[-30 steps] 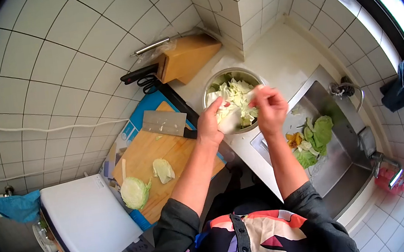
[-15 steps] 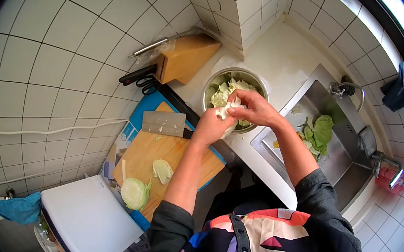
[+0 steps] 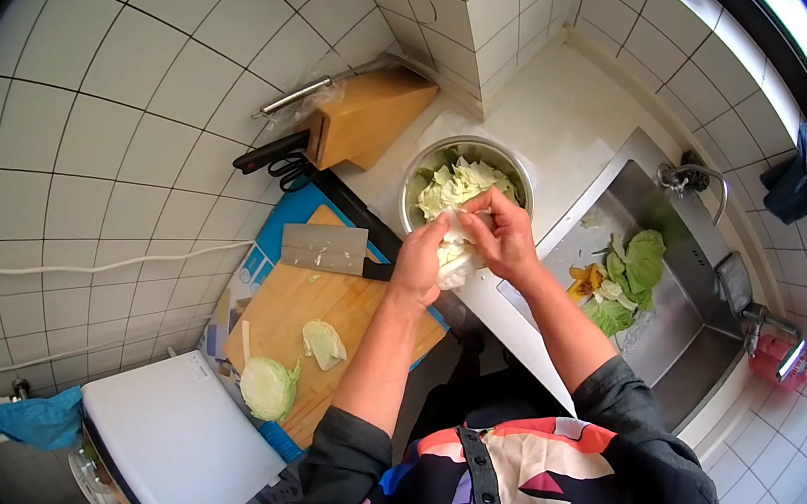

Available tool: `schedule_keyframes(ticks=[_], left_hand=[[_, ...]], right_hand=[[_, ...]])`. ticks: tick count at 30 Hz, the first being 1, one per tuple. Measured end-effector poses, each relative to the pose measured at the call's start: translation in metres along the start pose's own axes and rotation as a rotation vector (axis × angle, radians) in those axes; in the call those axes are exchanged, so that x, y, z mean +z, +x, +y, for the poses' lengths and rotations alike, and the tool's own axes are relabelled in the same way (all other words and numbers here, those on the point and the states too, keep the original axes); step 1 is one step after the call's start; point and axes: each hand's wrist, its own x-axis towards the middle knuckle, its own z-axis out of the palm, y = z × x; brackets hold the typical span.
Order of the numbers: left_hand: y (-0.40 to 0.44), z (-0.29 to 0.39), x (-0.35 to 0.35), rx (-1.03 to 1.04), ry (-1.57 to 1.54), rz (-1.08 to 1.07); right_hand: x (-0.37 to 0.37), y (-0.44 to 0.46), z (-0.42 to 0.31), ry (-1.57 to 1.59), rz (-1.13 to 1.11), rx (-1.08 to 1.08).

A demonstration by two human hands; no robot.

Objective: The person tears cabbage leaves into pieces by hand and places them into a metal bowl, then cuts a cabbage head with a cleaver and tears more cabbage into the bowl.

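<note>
Over the near rim of a metal bowl (image 3: pixel 522 169), both hands grip one pale cabbage piece (image 3: pixel 457 263). My left hand (image 3: pixel 417 262) is closed on its left side, and my right hand (image 3: pixel 507 239) pinches its upper right part. Torn pale-green cabbage leaves (image 3: pixel 461 182) fill much of the bowl. On the wooden cutting board (image 3: pixel 304 304) to the left lie a cut cabbage half (image 3: pixel 270 387), a smaller cabbage chunk (image 3: pixel 323 343) and a cleaver (image 3: pixel 325 249), its blade flat and its handle pointing right.
A knife block (image 3: pixel 372 115) with a black-handled knife and scissors stands behind the board. The sink (image 3: pixel 672 350) on the right holds green outer leaves (image 3: pixel 637 269) and yellowish scraps. A faucet (image 3: pixel 781 332) and pink bottle (image 3: pixel 780 362) are at its right. A white appliance (image 3: pixel 180 446) sits lower left.
My right hand has moved in from the right to meet my left hand and grip the cabbage piece. Both hands have since shifted slightly, and more of the piece shows below them.
</note>
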Motion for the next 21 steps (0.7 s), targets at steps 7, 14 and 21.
schedule_keyframes(ticks=[7, 14, 21], left_hand=[[-0.001, -0.01, 0.011, 0.058, -0.167, 0.111], [0.007, -0.025, 0.01, 0.188, -0.081, 0.259], [0.008, 0.002, -0.004, 0.298, 0.245, 0.353]], right_hand=[[0.009, 0.003, -0.001, 0.016, 0.146, -0.182], [-0.002, -0.001, -0.017, 0.415, 0.219, 0.088], [-0.033, 0.022, 0.008, -0.204, 0.008, 0.042]])
